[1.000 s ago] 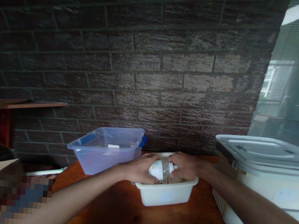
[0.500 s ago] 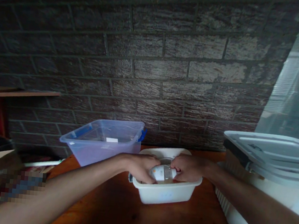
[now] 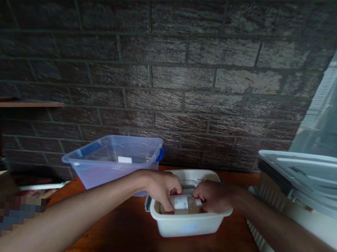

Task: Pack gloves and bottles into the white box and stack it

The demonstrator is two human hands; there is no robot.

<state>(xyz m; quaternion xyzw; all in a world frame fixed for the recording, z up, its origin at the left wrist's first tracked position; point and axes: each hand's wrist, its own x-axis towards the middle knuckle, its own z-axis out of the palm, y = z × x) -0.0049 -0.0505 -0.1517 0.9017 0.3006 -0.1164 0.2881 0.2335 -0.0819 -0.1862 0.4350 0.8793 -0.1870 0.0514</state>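
A clear plastic bottle with a white label and an orange mark lies on its side inside a white plastic tub. My left hand curls around the bottle's left end, thumb on the near side. At the bottle's right end, by its pale cap, my right hand has its fingers bent against it; the fingertips are partly hidden. Behind the bottle, more clear items show in the tub, too indistinct to name.
A translucent purple bin with blue latches stands left of the tub on the wooden table. To the right is a large lidded container. A brick wall rises behind, and a shelf board juts in at left.
The bottle sits a little lower in the tub, still between both hands. The left fingers look more bent. My view has shifted slightly, so the tub appears lower and farther right.
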